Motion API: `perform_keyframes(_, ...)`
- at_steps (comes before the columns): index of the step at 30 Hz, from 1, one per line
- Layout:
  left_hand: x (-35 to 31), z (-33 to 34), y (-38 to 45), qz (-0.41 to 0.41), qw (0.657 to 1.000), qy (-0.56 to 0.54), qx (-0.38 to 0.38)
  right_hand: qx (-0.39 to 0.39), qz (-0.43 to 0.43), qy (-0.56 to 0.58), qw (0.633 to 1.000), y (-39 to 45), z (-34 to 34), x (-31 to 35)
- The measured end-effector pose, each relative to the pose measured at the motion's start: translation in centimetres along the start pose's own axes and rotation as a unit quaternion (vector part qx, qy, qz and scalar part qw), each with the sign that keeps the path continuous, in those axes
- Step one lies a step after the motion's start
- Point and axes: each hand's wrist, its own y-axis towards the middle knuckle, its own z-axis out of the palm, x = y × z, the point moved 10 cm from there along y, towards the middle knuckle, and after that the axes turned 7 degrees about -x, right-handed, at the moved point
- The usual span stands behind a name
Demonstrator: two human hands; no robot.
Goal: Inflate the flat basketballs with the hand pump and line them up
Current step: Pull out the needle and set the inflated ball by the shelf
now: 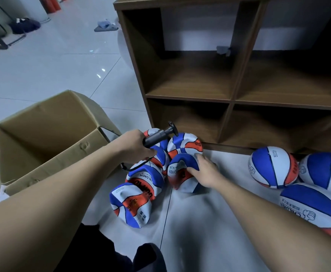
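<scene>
The left hand [135,146] is gripping the hand pump [156,137] while the right hand [204,171] is pinching a flat basketball [182,173] on the floor [210,222] — its limp skin is probably liable to slip free when lifted.

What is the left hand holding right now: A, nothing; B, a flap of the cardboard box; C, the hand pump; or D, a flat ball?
C: the left hand is curled round the barrel of the pump above the flat balls, while the right hand grips a flat ball.
</scene>
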Motion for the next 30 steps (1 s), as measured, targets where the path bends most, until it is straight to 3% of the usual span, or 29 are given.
perform_keyframes(6, 0.3, 0.1, 0.6, 0.013, 1.0, -0.013, 0.009, -0.079, 0.026, 0.092, 0.992, -0.9, 0.4, -0.2)
perform_keyframes(10, -0.3, 0.1, 0.7, 0.02, 1.0, -0.004, 0.01, 0.005, 0.042, 0.122, 0.992, -1.7, 1.5, -0.2)
perform_keyframes(13, -1.3, -0.1, 0.5, 0.021, 0.999, -0.023, 0.014, 0.051, -0.022, -0.011, 0.998, -2.9, 1.9, 1.5)
perform_keyframes(14, -1.9, -0.2, 0.4, 0.023, 0.999, -0.033, 0.014, 0.037, -0.037, -0.03, 0.998, -3.4, 1.8, 1.9)
perform_keyframes(21, -7.4, 0.1, -1.2, 0.034, 0.987, -0.153, 0.029, -0.032, 0.0, 0.14, 0.99, -8.9, -3.0, 0.1)
perform_keyframes(30, -16.8, 2.4, -4.5, 0.095, 0.97, -0.209, 0.077, -0.197, 0.006, 0.096, 0.976, -16.5, -13.6, -1.7)
